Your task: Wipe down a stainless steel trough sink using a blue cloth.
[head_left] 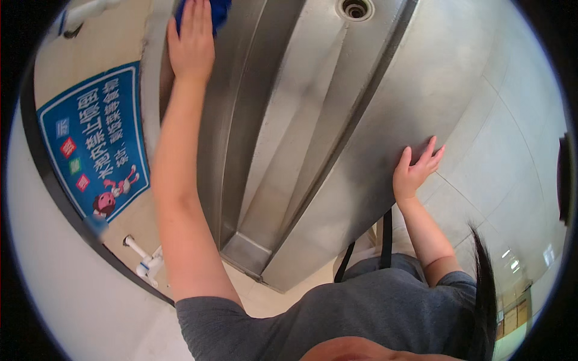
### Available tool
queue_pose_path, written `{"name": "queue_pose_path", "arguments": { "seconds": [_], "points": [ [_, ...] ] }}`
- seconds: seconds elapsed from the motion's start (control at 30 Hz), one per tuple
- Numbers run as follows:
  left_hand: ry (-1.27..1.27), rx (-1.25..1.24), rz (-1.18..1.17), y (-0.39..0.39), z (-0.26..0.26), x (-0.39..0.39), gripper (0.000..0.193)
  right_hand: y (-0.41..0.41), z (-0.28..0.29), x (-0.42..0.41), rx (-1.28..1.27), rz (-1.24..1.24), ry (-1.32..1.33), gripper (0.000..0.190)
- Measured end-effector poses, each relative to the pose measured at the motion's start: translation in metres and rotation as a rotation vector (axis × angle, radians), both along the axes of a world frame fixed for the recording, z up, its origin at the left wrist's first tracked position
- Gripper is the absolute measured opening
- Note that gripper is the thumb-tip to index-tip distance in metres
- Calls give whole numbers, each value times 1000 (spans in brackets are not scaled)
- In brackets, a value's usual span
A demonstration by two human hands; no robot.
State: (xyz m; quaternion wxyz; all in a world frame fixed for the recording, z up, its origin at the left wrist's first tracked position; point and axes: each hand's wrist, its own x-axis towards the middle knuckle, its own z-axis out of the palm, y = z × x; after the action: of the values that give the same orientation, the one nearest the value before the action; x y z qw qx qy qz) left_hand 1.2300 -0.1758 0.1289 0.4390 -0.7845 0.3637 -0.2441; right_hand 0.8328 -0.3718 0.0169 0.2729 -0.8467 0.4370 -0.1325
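Note:
My left hand (pixel 192 49) is stretched to the top edge of the view, its fingers pressing on a blue cloth (pixel 221 16). The cloth lies against the back side of a long stainless steel trough sink (pixel 311 90), partly cut off by the picture's edge. On the right, my right hand (pixel 415 173) rests with fingers apart at the outer edge of the sink's broad steel front (pixel 361 167), holding nothing. A round drain (pixel 355 9) sits in the trough's bottom near the top of the view.
A blue sign (pixel 97 140) with writing and a cartoon figure is on the beige surface at left. White pipe fittings (pixel 146 264) show below it, and another white pipe (pixel 86 13) above. Light floor tiles (pixel 487 149) extend at right. Black straps (pixel 386 239) hang near my waist.

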Motion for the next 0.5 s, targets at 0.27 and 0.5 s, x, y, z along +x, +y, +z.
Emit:
{"name": "queue_pose_path", "arguments": {
  "seconds": [0.27,0.5],
  "points": [
    [142,74,30,-88,-41,77,53,2,1,1,50,12,-24,61],
    [344,12,-75,-5,-106,18,55,1,4,4,50,8,-73,60]
  ]
}}
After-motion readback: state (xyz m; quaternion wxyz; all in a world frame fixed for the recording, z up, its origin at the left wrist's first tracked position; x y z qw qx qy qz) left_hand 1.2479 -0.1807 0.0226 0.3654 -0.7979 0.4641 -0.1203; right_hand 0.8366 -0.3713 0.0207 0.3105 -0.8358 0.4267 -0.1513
